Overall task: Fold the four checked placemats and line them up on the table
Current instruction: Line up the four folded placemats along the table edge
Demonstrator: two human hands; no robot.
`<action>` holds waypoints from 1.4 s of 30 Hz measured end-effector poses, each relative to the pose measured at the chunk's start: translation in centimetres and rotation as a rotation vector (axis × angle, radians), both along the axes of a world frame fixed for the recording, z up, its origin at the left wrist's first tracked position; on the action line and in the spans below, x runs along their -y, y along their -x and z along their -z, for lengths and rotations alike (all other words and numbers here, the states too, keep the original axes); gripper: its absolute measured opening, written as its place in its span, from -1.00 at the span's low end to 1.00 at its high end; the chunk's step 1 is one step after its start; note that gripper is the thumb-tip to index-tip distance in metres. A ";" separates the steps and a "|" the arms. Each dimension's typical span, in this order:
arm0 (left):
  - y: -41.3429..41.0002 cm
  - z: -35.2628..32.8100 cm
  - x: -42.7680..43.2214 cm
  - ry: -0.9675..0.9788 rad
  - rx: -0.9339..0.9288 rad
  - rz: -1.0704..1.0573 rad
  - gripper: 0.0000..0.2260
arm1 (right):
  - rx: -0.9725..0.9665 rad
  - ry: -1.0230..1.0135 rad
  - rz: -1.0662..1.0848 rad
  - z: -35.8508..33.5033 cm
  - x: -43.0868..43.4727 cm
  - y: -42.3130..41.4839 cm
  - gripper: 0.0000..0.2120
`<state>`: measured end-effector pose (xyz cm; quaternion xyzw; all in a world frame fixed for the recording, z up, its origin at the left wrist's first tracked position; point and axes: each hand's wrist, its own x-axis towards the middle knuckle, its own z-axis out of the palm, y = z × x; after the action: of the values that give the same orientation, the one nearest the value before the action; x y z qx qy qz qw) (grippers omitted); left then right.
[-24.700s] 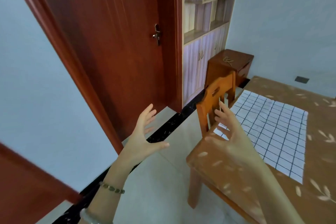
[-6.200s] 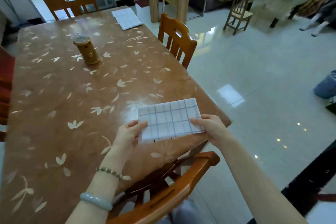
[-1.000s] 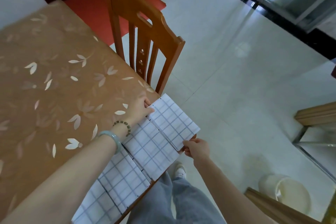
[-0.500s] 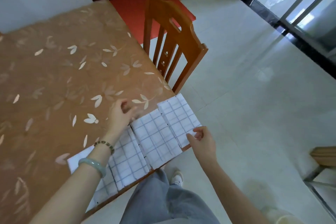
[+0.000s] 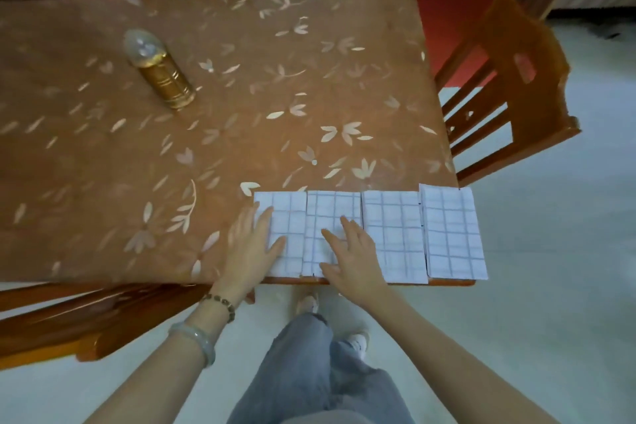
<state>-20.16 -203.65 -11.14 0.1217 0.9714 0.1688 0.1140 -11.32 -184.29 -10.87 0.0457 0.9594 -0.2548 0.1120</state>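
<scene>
Brown leaf-patterned table (image 5: 206, 155): four folded white checked placemats (image 5: 392, 234) lie edge to edge along its near right edge. My left hand (image 5: 253, 248) and right hand (image 5: 351, 251) rest flat on the two leftmost, fingers spread, gripping nothing.

Four placemats (image 5: 392, 234) lie side by side along the table's (image 5: 241, 96) near right edge.

No text, label, brand, number or sign can be read anywhere here. The four folded placemats (image 5: 368, 234) are marked with nothing but a plain grid of lines, the table (image 5: 241, 96) cover is printed only with leaf shapes, and the gold canister (image 5: 161, 79) is too blurred for any lettering to be made out.
</scene>
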 end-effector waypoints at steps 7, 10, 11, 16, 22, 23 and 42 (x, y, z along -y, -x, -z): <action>-0.1 0.0 2.3 -0.179 0.125 -0.314 -0.52 | 0.093 -0.283 -0.371 1.6 3.3 1.7 -0.33; 0.7 0.4 2.4 -0.307 0.236 -0.309 -0.52 | 0.132 -0.351 -0.453 2.6 4.8 2.2 -0.25; 0.8 0.8 2.5 -0.363 0.264 -0.307 -0.52 | 0.138 -0.370 -0.465 3.0 5.1 2.2 -0.21; 1.4 1.4 2.7 -0.417 0.336 -0.329 -0.57 | 0.150 -0.428 -0.410 3.1 5.7 2.4 -0.30; 1.7 2.4 3.6 -0.379 0.344 -0.359 -0.59 | 0.206 -0.428 -0.416 2.9 6.3 2.5 -0.35; 1.8 2.3 3.9 -0.341 0.325 -0.361 -0.60 | 0.170 -0.412 -0.412 3.2 6.4 2.6 -0.35; -0.5 2.2 -0.9 0.008 -0.049 0.438 -0.46 | 0.127 -0.448 -0.043 2.6 -0.2 0.2 -0.34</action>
<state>-19.64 -202.78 -13.38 0.3332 0.9250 0.1332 0.1250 -11.52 -184.04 -13.46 0.0647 0.9838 -0.0299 0.1646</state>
